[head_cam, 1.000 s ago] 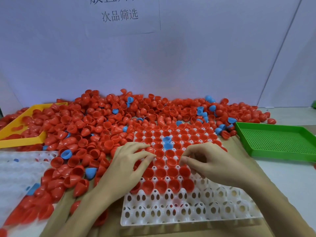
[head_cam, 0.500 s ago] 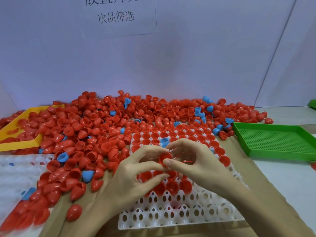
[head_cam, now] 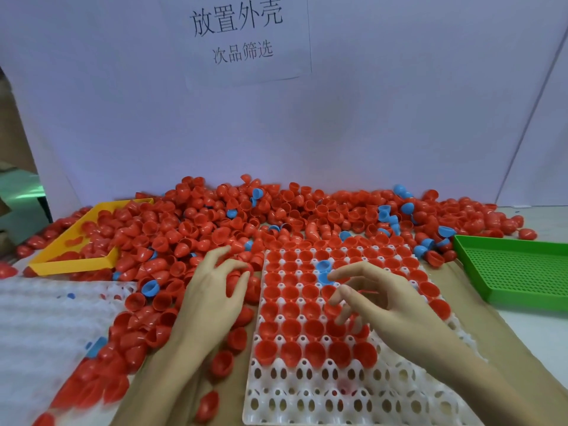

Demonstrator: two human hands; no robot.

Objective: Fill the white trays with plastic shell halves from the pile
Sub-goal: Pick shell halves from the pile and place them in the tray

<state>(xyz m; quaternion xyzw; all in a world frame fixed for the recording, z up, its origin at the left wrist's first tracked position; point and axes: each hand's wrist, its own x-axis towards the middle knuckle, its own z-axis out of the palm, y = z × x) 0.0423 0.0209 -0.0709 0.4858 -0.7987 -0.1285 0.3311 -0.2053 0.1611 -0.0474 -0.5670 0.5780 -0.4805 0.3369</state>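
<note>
A white tray [head_cam: 307,395] lies in front of me, its far rows filled with red shell halves and two blue shell halves [head_cam: 322,267]; the near rows are bare. A big pile of red and blue shell halves [head_cam: 307,210] spreads behind and left of it. My left hand [head_cam: 215,293] reaches into the pile just left of the tray, fingers and thumb curled round a red shell half [head_cam: 234,279]. My right hand [head_cam: 387,299] hovers over the tray's middle with spread fingers, fingertips touching a seated red shell half [head_cam: 333,310].
A second white tray [head_cam: 46,318] lies at the left, partly under loose shells. A yellow tray [head_cam: 70,262] sits at the back left, half buried in the pile. A green perforated tray [head_cam: 507,272] stands at the right. A wall with a paper sign closes the back.
Both hands were together over the tray around a red shell half. My left hand has moved left into the pile; my right hand has come down onto the tray and spread its fingers.
</note>
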